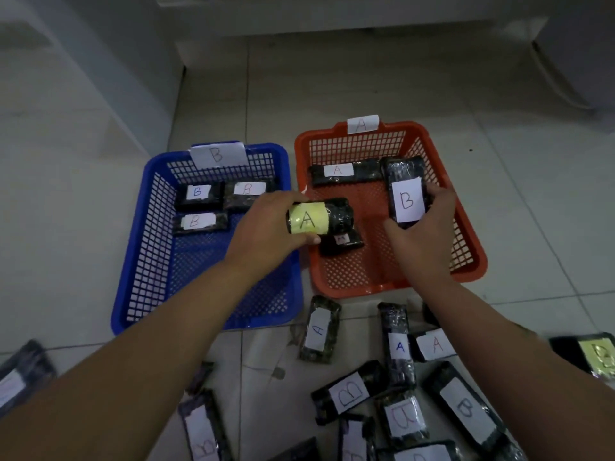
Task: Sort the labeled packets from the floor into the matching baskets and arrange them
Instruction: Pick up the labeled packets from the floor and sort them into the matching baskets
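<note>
A pale tiled floor [366,94] was seen, bounded by white walls. Black wrapped packets bore paper letter labels. A yellow-labelled A packet [317,217] was gripped by the left hand [266,231] over the orange basket [466,257]; a B packet [406,194] was clasped there by the right hand [422,241], beside the blue basket [139,261].

A blue basket [146,227], an orange basket [466,234] and black packets [404,347] with white labels.

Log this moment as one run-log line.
left hand: holds yellow-labelled A packet | right hand: holds white-labelled B packet | both over orange plastic basket A | blue plastic basket B: three packets
</note>
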Demonstrator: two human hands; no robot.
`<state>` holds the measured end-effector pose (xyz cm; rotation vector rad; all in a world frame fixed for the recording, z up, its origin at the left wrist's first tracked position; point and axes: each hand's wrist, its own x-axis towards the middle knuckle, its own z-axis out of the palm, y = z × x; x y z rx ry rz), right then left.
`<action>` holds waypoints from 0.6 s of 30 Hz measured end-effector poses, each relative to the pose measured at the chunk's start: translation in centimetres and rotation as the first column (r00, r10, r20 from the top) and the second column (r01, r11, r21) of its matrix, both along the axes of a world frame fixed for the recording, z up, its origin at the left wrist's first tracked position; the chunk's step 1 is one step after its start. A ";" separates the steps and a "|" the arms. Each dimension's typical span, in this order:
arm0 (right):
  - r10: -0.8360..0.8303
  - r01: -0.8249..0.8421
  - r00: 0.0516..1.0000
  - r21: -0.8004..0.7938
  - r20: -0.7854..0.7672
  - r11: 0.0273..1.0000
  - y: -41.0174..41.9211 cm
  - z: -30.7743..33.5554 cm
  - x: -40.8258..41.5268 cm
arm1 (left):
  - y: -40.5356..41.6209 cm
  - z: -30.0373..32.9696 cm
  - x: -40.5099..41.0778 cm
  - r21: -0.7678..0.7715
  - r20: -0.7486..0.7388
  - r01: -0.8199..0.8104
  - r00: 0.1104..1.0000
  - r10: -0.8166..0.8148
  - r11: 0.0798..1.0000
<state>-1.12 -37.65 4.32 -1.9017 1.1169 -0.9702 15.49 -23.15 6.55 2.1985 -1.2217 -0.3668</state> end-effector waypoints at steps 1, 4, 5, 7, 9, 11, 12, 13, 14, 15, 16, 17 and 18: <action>-0.009 0.009 1.000 0.001 0.007 1.000 -0.1 0.0 0.2 | -0.3 -0.1 -0.5 -0.010 -0.027 0.009 1.000 -0.010 1.000; -0.050 0.050 0.998 -0.010 0.029 0.999 -0.8 0.2 0.5 | -2.0 -0.9 -3.0 -0.031 -0.087 0.080 0.993 -0.082 0.996; -0.073 0.074 0.997 -0.015 0.038 0.997 -1.2 0.2 0.4 | -2.6 -1.3 -3.7 -0.008 -0.091 0.104 0.990 -0.104 0.995; -0.122 0.123 0.991 -0.012 0.055 0.992 -2.0 0.3 0.0 | -3.9 -2.0 -4.8 0.088 -0.094 0.153 0.985 -0.145 0.984; -0.149 0.149 0.987 -0.012 0.056 0.989 -2.7 0.1 -0.6 | -5.0 -2.9 -5.3 0.224 -0.035 0.204 0.979 -0.201 0.953; -0.154 0.155 0.987 -0.009 0.049 0.988 -3.0 -0.2 -1.1 | -6.0 -3.8 -5.5 0.321 0.037 0.222 0.968 -0.247 0.921; -0.154 0.154 0.987 -0.004 0.041 0.988 -3.0 -0.3 -1.2 | -6.4 -4.2 -5.6 0.354 0.037 0.227 0.966 -0.256 0.907; -0.154 0.154 0.988 0.002 0.033 0.988 -3.0 -0.5 -1.2 | -6.8 -4.5 -5.7 0.391 0.024 0.236 0.964 -0.266 0.890; -0.148 0.148 0.989 0.008 0.028 0.989 -2.9 -0.6 -1.2 | -7.1 -4.9 -5.8 0.437 0.026 0.246 0.958 -0.286 0.865; -0.136 0.136 0.990 0.013 0.028 0.991 -2.8 -0.7 -1.2 | -7.4 -5.1 -5.9 0.483 0.066 0.253 0.944 -0.323 0.839; -0.122 0.121 0.992 0.014 0.030 0.993 -2.7 -0.8 -1.1 | -7.5 -5.4 -5.9 0.513 0.135 0.253 0.920 -0.368 0.820; -0.107 0.106 0.994 0.011 0.029 0.994 -2.7 -0.8 -1.0 | -7.4 -5.5 -5.9 0.527 0.200 0.253 0.891 -0.408 0.811; -0.090 0.090 0.996 0.011 0.021 0.996 -2.7 -0.8 -1.0 | -7.3 -5.6 -5.8 0.530 0.243 0.257 0.867 -0.436 0.808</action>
